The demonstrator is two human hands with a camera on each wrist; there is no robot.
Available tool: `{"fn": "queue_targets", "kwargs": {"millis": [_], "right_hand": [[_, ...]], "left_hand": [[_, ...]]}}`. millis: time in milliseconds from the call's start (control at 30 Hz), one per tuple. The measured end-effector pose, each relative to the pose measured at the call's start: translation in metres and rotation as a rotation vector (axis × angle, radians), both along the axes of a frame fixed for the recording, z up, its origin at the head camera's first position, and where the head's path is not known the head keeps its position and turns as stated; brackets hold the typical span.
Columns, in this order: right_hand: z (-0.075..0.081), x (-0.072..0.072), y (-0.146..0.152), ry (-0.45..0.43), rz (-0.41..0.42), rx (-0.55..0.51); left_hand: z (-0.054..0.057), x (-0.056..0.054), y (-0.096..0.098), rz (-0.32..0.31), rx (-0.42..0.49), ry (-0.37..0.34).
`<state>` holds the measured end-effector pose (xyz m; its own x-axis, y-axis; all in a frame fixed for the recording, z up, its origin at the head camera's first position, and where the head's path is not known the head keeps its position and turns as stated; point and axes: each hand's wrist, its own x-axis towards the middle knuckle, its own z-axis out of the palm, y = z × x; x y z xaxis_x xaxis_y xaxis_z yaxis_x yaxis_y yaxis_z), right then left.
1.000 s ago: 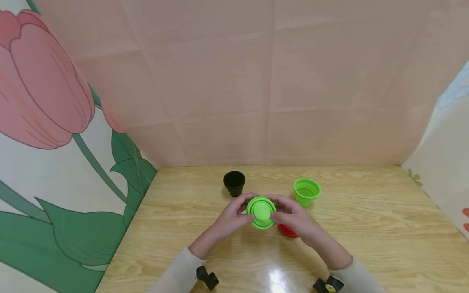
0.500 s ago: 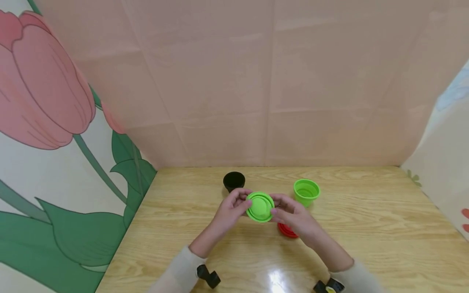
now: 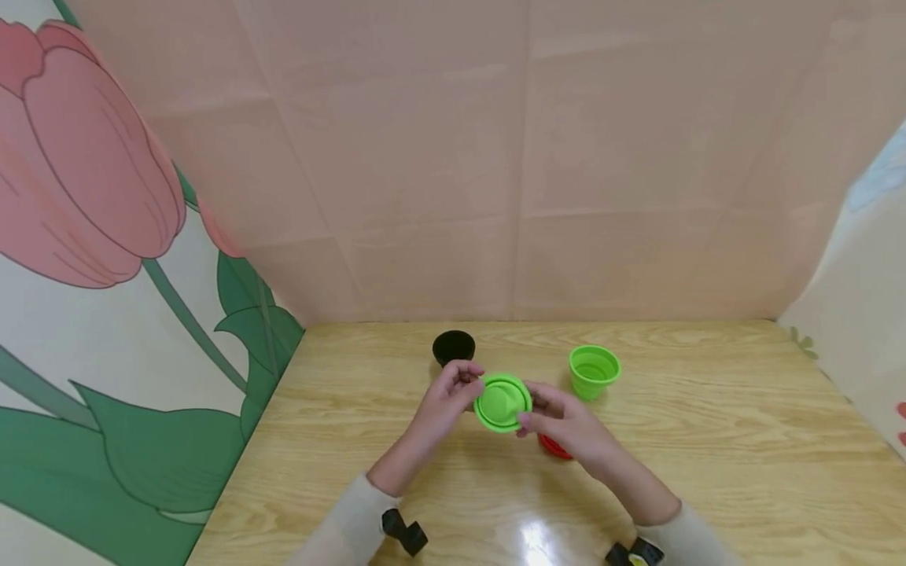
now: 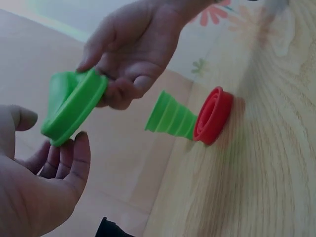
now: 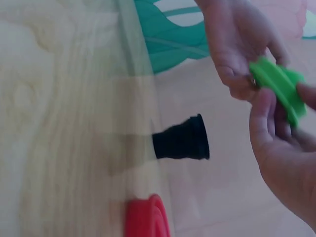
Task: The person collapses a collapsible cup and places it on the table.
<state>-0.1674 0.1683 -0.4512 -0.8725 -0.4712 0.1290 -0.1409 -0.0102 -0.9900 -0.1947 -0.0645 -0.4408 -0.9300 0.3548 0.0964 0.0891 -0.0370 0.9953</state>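
Observation:
A light-green collapsible cup point(image 3: 499, 403), squashed nearly flat, is held above the table between both hands. Its middle bulges out unevenly from the rim in the left wrist view. At its left edge the left hand point(image 3: 440, 405) pinches it, thumb on the near face and fingers behind. From the other side the right hand point(image 3: 569, 424) grips the rim with thumb and fingertips. Below the right hand lies a flattened red collapsible cup point(image 4: 214, 116), partly hidden in the head view. Beyond the right hand stands an expanded green collapsible cup point(image 3: 593, 371).
Behind the left hand stands a black cup point(image 3: 454, 347), its lower part hidden in the head view. The wooden table point(image 3: 708, 424) ends at a pink backdrop point(image 3: 439, 196). A panel with a large tulip point(image 3: 99, 165) borders the left side; a pale panel borders the right.
The held green cup has risen slightly and tilted, and its stepped inner rings have given way to a smoother, bulging face. The left thumb has shifted up along its edge.

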Motion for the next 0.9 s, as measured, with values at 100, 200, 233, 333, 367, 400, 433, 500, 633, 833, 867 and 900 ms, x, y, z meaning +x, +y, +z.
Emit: {"fn": "queue_targets", "kwargs": {"millis": [100,200,233,333,367,400,433,500,633,833,867,900], "right_hand": [[0.004,-0.001,0.006,0.047,0.097,0.044],[0.007,-0.002,0.008,0.055,0.129,0.080],[0.008,-0.003,0.008,0.047,0.118,0.086],[0.007,-0.004,0.006,0.010,0.021,0.089],[0.006,-0.004,0.005,-0.003,-0.021,0.083],[0.006,-0.003,0.004,-0.014,-0.061,0.075],[0.005,-0.003,0.003,-0.023,-0.098,0.063],[0.003,-0.002,0.000,-0.034,-0.161,0.035],[0.000,0.000,-0.008,-0.071,-0.238,-0.024],[-0.002,0.001,-0.015,-0.098,-0.250,-0.139],[-0.002,0.001,-0.016,-0.095,-0.251,-0.143],[-0.002,0.001,-0.016,-0.092,-0.255,-0.141]], "left_hand": [[0.002,-0.001,-0.003,-0.078,-0.061,0.030],[0.003,-0.001,-0.004,-0.127,-0.115,0.057],[0.004,-0.001,-0.005,-0.130,-0.125,0.061],[0.003,-0.002,-0.006,-0.117,-0.117,0.048],[0.003,-0.002,-0.006,-0.115,-0.106,0.038],[0.002,-0.001,-0.006,-0.115,-0.098,0.028],[0.002,-0.002,-0.007,-0.121,-0.086,0.017],[0.001,-0.002,-0.007,-0.135,-0.066,-0.002],[0.000,-0.001,-0.008,-0.137,-0.041,0.001],[-0.003,-0.002,-0.008,-0.077,-0.006,0.056],[-0.003,-0.002,-0.008,-0.078,-0.002,0.055],[-0.002,-0.002,-0.008,-0.081,-0.005,0.048]]}}
